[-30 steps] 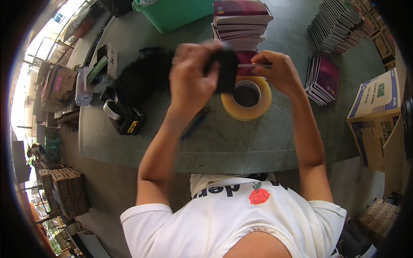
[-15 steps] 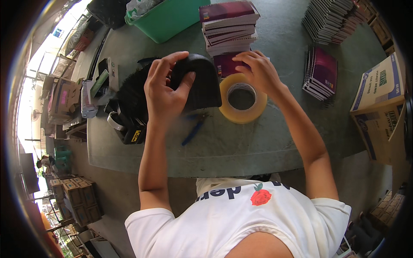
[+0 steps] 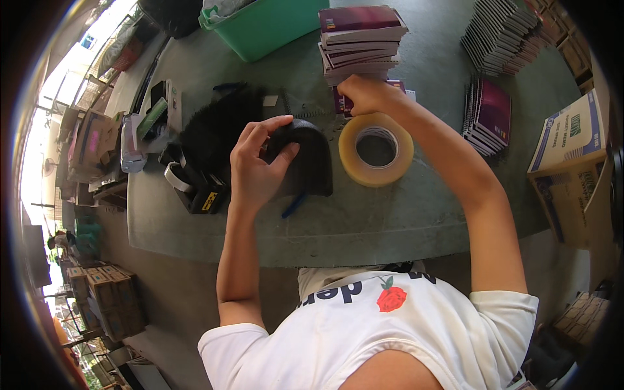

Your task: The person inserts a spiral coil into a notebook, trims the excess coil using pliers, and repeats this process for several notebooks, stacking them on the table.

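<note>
Since half a second ago, the black round-topped object has come nearer the person's body, and the right hand has closed in on the loose purple booklet. That booklet lies on the near side of a tall stack of purple-covered notebooks and is largely hidden by the hand. The right fingers are bent downward over it; I cannot tell whether they pinch it or merely touch it. The left hand grips the black object from its left side, thumb and forefinger parted, one tip by the upper edge and the other against the body. A blue handle pokes out from beneath the near edge of that object.

Just right of it, a wide roll of packing tape lies flat, close under the right wrist. Left of the left hand sit a dark, bristly heap and a black device with a yellow label. Farther out on the grey-green table stand a green plastic tub beyond the heap and two piles of spiral-bound notebooks toward the right. An open cardboard carton rises at the far right.
</note>
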### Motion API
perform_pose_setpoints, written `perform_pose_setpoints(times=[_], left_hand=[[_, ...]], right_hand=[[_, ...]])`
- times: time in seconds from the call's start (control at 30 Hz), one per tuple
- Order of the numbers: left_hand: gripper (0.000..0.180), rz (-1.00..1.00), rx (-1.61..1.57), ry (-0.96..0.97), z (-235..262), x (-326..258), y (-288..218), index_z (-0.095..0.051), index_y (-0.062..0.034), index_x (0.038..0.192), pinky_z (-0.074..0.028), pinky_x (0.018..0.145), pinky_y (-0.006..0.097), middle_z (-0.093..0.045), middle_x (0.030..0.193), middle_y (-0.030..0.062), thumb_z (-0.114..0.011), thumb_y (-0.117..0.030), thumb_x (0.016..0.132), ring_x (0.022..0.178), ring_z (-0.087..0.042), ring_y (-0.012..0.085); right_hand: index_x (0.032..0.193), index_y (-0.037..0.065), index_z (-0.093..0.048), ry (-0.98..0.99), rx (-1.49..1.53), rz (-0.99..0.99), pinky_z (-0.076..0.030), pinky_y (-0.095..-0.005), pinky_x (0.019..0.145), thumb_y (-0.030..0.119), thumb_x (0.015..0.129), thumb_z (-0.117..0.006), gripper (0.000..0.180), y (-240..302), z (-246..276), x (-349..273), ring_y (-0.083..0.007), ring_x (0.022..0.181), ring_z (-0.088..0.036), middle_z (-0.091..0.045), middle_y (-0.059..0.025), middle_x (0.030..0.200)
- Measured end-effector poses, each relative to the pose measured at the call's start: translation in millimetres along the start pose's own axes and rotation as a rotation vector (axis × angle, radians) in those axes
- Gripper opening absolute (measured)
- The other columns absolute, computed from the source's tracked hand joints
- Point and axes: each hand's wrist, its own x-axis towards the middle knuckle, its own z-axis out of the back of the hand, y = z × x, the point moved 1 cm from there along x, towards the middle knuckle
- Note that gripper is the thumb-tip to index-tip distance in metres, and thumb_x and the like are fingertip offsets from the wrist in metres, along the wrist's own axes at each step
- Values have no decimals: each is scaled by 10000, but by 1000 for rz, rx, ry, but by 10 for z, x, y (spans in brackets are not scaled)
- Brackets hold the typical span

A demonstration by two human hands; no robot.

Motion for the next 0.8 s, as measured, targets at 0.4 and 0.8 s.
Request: perform_pose_setpoints(times=[0.4,0.8], left_hand=[[385,-116,-363,631,-653,-380,-256,-609,-61,1110,-487,819,327,-637,1058,91,-716,-59,740,981,-616,198],[425,-177,-333,724,-1210,-530,-45,-578,-84,1166,-494,772,346,-617,1111,119,-697,-106,758,941,-616,257]], right_hand=[[980,68,-621,-330,44,21,-489,-395,720,101,822,-584,166,488,431,-667,-290,848,-623,-640,-88,912],[1004,67,-645,-216,139,-271,-493,-394,705,121,767,-667,244,-38,395,-1058,-290,825,-644,-671,-105,850]])
